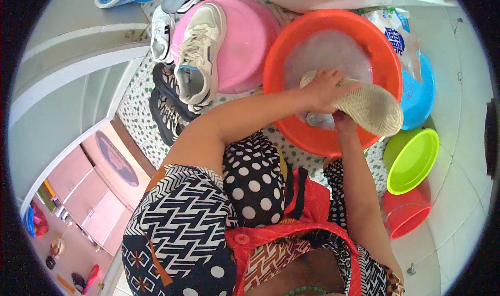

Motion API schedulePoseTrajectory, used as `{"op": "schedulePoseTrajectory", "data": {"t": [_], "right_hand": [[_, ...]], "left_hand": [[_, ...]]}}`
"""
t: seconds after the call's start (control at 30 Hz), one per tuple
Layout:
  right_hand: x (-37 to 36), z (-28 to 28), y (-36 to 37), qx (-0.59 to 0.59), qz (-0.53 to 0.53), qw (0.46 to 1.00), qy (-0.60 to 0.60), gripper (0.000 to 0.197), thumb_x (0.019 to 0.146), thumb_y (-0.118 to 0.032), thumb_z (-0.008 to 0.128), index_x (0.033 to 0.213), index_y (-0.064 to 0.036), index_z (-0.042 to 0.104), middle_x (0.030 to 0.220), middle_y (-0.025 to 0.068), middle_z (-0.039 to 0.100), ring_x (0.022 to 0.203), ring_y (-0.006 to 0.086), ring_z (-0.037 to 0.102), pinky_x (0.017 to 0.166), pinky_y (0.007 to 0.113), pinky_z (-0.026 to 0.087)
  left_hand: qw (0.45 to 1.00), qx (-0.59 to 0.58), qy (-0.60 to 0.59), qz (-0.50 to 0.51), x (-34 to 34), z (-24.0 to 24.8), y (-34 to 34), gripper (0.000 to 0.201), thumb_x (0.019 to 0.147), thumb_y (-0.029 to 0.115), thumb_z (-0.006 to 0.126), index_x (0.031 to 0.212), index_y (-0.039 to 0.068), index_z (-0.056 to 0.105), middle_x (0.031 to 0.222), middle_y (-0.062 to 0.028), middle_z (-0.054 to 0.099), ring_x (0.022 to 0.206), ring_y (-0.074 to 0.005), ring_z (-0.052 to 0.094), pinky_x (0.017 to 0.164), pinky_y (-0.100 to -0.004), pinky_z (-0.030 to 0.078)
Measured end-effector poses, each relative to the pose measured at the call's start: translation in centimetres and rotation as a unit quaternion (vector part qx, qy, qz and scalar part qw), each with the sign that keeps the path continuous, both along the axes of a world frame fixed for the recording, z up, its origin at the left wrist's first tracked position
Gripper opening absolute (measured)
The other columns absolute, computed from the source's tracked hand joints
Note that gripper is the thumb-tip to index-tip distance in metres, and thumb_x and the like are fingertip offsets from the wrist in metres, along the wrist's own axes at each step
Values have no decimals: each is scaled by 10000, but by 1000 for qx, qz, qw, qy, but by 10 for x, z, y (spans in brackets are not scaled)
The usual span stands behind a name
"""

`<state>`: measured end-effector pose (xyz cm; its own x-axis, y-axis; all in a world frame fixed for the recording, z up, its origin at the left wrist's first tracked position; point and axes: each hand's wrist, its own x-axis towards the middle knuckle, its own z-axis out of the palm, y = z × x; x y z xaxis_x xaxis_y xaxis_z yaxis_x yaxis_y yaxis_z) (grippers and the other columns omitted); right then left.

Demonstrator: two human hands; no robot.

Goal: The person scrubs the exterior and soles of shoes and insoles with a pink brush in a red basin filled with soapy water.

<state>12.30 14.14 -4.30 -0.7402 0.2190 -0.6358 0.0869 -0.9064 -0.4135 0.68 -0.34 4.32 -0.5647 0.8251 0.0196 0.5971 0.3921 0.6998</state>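
A shoe (377,109) with a pale, ribbed sole turned upward is held over a large orange-red basin (273,87) of cloudy, sudsy water (333,51). My left hand (324,91) reaches across from the left and grips the shoe around its middle, fingers and thumb bent over the sole. Beneath the shoe's near side, my right hand (343,121) is closed on it, its fingers mostly hidden. The shoe's upper faces down, out of sight. A cream lace-up sneaker (201,53) rests at the edge of an upturned pink basin (245,46) to the left.
Black patterned shoes (165,106) and a white sneaker (162,34) lie left of the pink basin. Along the right wall stand a blue basin (424,98), a lime-green basin (412,160) and a red bucket (409,212). A white-and-blue plastic packet (393,33) leans behind.
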Motion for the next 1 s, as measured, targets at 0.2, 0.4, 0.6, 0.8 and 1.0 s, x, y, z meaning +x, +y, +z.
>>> {"op": "schedulePoseTrajectory", "data": {"t": [0.2, 0.4, 0.6, 0.8, 1.0], "right_hand": [[4, 46, -2, 4, -7, 1000, 23, 417, 862, -415, 466, 1192, -160, 456, 1178, 59, 504, 1069, 229, 501, 905, 406, 426], [3, 84, -18, -33, -82, 995, -47, 315, 833, -391, 514, 1065, -180, 543, 1013, 8, 595, 926, 174, 577, 787, 350, 510], [3, 143, -53, -3, -73, 993, -93, 252, 825, -360, 546, 996, -177, 568, 889, -20, 618, 734, 136, 585, 623, 253, 499], [44, 78, 26, 280, 28, 931, -234, 226, 860, -272, 501, 985, -89, 547, 883, 44, 586, 738, 152, 544, 593, 284, 447], [26, 124, -24, 202, 36, 976, -73, 265, 901, -173, 424, 1112, -31, 500, 991, 75, 588, 864, 184, 582, 688, 347, 494]], "left_hand": [[989, 74, 125, -16, 2, 44, -27, 852, 542, 177, 711, 1315, 293, 372, 1182, -139, 433, 1101, -324, 415, 907, -493, 293], [984, 92, 146, -30, -1, 89, -47, 742, 622, 173, 677, 1290, 327, 392, 1144, -100, 430, 1133, -301, 389, 916, -483, 276], [974, 87, 206, -22, 0, 106, -65, 720, 622, 227, 688, 1279, 324, 411, 1104, -91, 445, 1066, -282, 422, 896, -466, 294], [990, 82, 102, 52, -3, 93, -39, 803, 574, 284, 739, 1298, 219, 397, 1166, -146, 453, 1107, -319, 407, 913, -464, 315], [929, 171, -271, 187, -9, 37, -51, 872, 632, 225, 738, 1350, 91, 262, 1213, -178, 443, 1138, -303, 423, 955, -406, 355]]}}
